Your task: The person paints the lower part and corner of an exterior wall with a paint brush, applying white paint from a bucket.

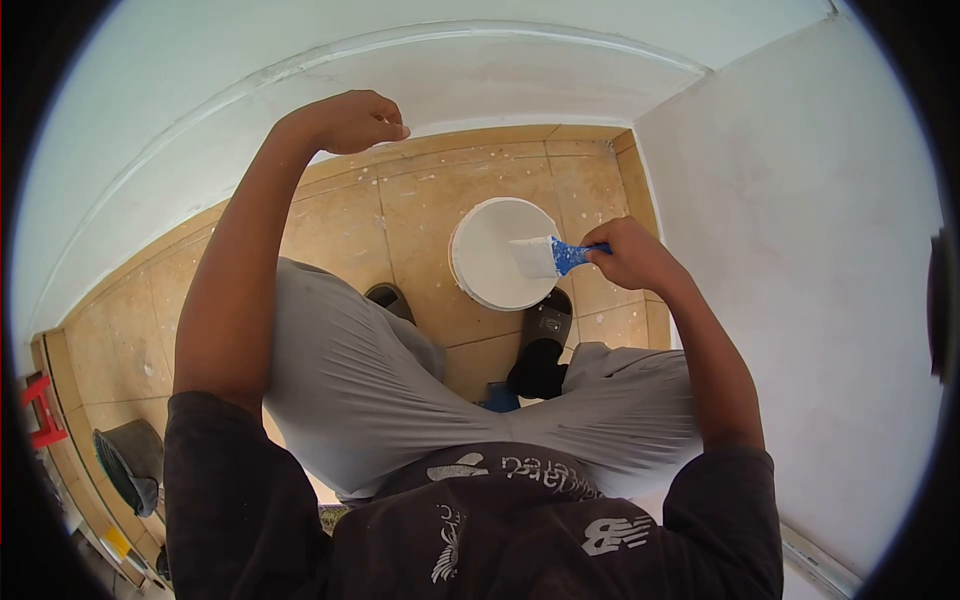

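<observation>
My right hand point(632, 254) is closed around the blue handle of a paintbrush point(568, 256). The brush's wide bristles, coated white, point left over a round bucket of white paint point(490, 225) and overlap the paint surface in this view. The bucket stands on the tiled floor between my feet and the wall. Raised to the left, near the foot of the far wall in this view, my left hand point(350, 122) has its fingers curled in, with a small white spot at them. No tool shows in that hand.
Paint specks dot the beige tiles point(335, 225). White walls point(800, 230) meet in the corner beyond the bucket. My dark sandals point(546, 318) are close to it. At the left are a dark bucket point(135, 462) lying tilted and a red plastic object point(42, 412).
</observation>
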Motion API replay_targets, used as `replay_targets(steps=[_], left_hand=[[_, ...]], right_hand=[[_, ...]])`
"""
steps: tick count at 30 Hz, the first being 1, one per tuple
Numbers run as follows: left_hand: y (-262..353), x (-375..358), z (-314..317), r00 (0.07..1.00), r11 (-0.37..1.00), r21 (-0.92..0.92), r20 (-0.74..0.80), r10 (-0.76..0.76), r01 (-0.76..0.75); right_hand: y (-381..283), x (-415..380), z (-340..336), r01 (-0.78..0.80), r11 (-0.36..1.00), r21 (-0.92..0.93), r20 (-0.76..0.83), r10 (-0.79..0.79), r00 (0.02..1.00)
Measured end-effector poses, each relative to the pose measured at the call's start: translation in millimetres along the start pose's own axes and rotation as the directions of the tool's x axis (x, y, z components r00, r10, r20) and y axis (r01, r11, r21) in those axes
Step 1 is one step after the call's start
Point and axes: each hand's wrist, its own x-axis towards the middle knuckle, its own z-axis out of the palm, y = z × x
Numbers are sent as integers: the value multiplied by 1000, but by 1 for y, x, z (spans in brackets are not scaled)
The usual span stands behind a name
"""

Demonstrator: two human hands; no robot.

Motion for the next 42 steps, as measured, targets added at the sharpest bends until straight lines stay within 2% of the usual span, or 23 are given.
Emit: replay_targets(steps=[5,10,13,16,25,34,37,42], left_hand=[[5,3,0,1000,1000,20,14,15,-15],[7,1,4,1000,999,31,-15,8,-8],[8,1,4,1000,1000,12,5,-1,1],[6,3,3,999,1000,19,30,10,-11],[9,2,3,1000,1000,13,22,6,-6],[9,-2,3,1000,1000,-2,-12,1,-1],[11,-4,2,1000,1000,12,-17,-1,1],[10,-4,1,1000,1000,5,-5,6,-6]], right_hand=[[16,3,11,-21,998,-54,-4,20,1000],[33,10,24,-66,996,53,6,66,998],[43,12,23,-156,981,115,89,146,985],[53,15,26,-191,969,155,97,178,979],[53,16,22,-199,979,46,127,192,973],[47,13,2,-224,974,43,175,213,961],[57,12,4,-175,976,131,181,150,972],[67,9,7,-180,901,394,231,92,969]])
